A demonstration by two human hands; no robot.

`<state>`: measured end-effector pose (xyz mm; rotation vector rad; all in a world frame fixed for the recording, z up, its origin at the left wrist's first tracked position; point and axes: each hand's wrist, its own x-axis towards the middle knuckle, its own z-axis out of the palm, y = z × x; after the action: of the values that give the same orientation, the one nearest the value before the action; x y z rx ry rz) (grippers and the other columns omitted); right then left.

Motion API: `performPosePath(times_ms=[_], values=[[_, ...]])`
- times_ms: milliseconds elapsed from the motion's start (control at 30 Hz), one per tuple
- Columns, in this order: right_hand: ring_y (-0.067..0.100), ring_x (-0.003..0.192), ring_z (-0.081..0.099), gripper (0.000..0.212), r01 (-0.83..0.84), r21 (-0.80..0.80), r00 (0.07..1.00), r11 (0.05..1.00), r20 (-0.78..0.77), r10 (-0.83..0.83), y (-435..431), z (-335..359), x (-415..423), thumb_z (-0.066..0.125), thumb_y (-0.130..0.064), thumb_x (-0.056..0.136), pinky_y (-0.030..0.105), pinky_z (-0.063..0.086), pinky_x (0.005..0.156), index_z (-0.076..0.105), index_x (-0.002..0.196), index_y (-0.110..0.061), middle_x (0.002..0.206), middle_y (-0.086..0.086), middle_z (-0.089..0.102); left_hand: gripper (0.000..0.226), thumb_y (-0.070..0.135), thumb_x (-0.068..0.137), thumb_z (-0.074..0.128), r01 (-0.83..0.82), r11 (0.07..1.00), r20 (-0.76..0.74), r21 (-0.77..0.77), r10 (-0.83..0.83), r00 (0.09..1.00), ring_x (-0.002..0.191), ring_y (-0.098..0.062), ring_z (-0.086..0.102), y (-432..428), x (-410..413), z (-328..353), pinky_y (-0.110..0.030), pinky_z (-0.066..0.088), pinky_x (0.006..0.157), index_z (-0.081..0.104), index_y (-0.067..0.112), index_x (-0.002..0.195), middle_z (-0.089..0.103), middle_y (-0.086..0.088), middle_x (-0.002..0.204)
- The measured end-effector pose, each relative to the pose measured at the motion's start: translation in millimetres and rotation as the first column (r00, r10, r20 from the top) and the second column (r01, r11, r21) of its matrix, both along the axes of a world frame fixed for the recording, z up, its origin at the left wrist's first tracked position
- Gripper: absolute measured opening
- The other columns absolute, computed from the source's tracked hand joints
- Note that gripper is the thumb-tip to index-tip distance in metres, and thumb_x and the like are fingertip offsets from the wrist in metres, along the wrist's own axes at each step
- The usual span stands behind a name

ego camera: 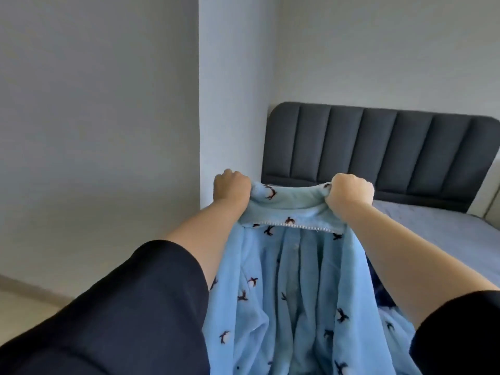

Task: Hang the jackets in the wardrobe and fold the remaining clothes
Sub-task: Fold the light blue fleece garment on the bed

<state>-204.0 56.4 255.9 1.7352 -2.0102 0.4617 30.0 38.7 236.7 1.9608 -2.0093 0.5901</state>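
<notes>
I hold up a light blue shirt (295,282) printed with small dark birds, its collar at the top and the body hanging down in folds. My left hand (231,188) grips the collar's left end in a fist. My right hand (351,192) grips the collar's right end the same way. The collar is stretched between the two fists at about chest height, in front of the bed. The shirt's lower part runs out of the frame at the bottom.
A bed with a grey sheet (438,228) stands behind the shirt on the right, with a dark padded headboard (378,144). A white wall corner (200,104) rises on the left. Pale floor (21,307) shows at the lower left. A dark blue cloth (378,290) peeks out beside the shirt.
</notes>
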Motion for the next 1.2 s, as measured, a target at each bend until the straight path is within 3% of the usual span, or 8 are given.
performPosePath(times_ms=[200, 400, 567, 733, 833, 933, 1067, 1200], values=[[0.032, 0.083, 0.056, 0.016, 0.053, 0.268, 0.919, 0.962, 0.363, -0.152, -74, -108, -1, 0.047, -0.012, 0.093, 0.033, 0.042, 0.067, 0.059, 0.098, -0.002, 0.093, 0.015, 0.061, 0.02, 0.007, 0.086, 0.051, -0.076, 0.943, -0.337, 0.325, 0.19, 0.922, 0.101, -0.026, 0.06, -80, -14, -106, -0.029, 0.039, 0.067, 0.063, 0.012, 0.102, 0.063, -0.006, 0.106], [0.038, 0.101, 0.056, 0.023, -0.023, 0.104, 0.829, 0.994, 0.558, -0.039, -135, -139, 9, 0.042, -0.006, 0.092, 0.036, 0.042, 0.073, 0.05, 0.113, -0.002, 0.11, 0.02, 0.059, 0.022, 0.018, 0.091, 0.052, -0.038, 0.954, -0.847, 0.299, 0.284, 0.449, 0.094, -0.03, 0.067, -145, -6, -137, -0.033, 0.055, 0.079, 0.067, 0.004, 0.1, 0.069, -0.014, 0.103], [0.033, 0.097, 0.057, 0.046, -0.24, 0.117, 0.786, 0.964, 0.606, 0.122, -155, -169, 11, 0.048, -0.01, 0.091, 0.032, 0.043, 0.072, 0.036, 0.135, -0.018, 0.113, 0.011, 0.057, 0.032, 0.017, 0.093, 0.043, 0.157, 0.966, -0.84, 0.204, 0.09, 0.535, 0.099, -0.029, 0.058, -152, -18, -165, -0.028, 0.04, 0.073, 0.057, 0.014, 0.122, 0.063, -0.01, 0.115], [0.03, 0.113, 0.051, 0.051, -0.273, 0.47, 0.869, 0.839, 0.495, 0.006, -108, -287, 35, 0.044, -0.011, 0.09, 0.036, 0.044, 0.083, 0.033, 0.14, -0.014, 0.134, 0.006, 0.046, 0.049, 0.028, 0.093, 0.049, 0.354, 0.713, -0.577, 0.605, 0.087, 0.812, 0.124, -0.029, 0.047, -88, -30, -268, -0.034, 0.04, 0.096, 0.04, 0.021, 0.141, 0.047, -0.008, 0.14], [0.025, 0.143, 0.017, 0.054, -0.286, 0.611, 0.866, 0.739, 0.494, -0.073, -44, -377, 56, 0.036, -0.015, 0.094, 0.039, 0.024, 0.114, 0.024, 0.146, -0.012, 0.157, 0.006, 0.018, 0.058, 0.04, 0.092, 0.05, 0.244, 0.604, -0.358, 0.758, 0.073, 0.931, 0.145, -0.026, 0.008, -35, -30, -331, -0.05, 0.024, 0.111, 0.031, 0.027, 0.146, 0.001, -0.003, 0.16], [0.017, 0.147, -0.011, 0.062, -0.198, 0.641, 0.914, 0.742, 0.394, -0.096, -1, -431, 65, 0.022, -0.025, 0.097, 0.038, 0.0, 0.12, -0.005, 0.153, -0.022, 0.159, -0.006, -0.016, 0.072, 0.038, 0.089, 0.057, 0.212, 0.678, -0.334, 0.704, 0.052, 0.941, 0.146, -0.025, -0.013, -4, -26, -365, -0.056, 0.009, 0.114, 0.016, 0.034, 0.148, -0.02, 0.001, 0.158], [0.019, 0.146, -0.011, 0.062, -0.161, 0.679, 0.941, 0.716, 0.324, -0.096, -10, -441, 66, 0.016, -0.033, 0.097, 0.04, -0.004, 0.118, -0.008, 0.152, -0.019, 0.159, -0.006, -0.016, 0.073, 0.014, 0.082, 0.062, 0.25, 0.745, -0.345, 0.619, -0.028, 0.938, 0.145, -0.028, 0.004, 2, -9, -370, -0.049, 0.025, 0.111, 0.024, 0.029, 0.142, -0.008, -0.005, 0.159], [0.023, 0.146, -0.013, 0.068, -0.141, 0.737, 0.955, 0.661, 0.277, -0.105, -16, -444, 68, 0.02, -0.039, 0.096, 0.042, -0.005, 0.118, -0.011, 0.151, -0.016, 0.159, -0.003, -0.018, 0.055, 0.015, 0.094, 0.046, 0.13, 0.886, -0.015, 0.444, -0.137, 0.99, 0.141, -0.03, 0.018, -8, 47, -368, -0.046, 0.027, 0.107, 0.032, 0.028, 0.145, 0.007, -0.006, 0.159]])
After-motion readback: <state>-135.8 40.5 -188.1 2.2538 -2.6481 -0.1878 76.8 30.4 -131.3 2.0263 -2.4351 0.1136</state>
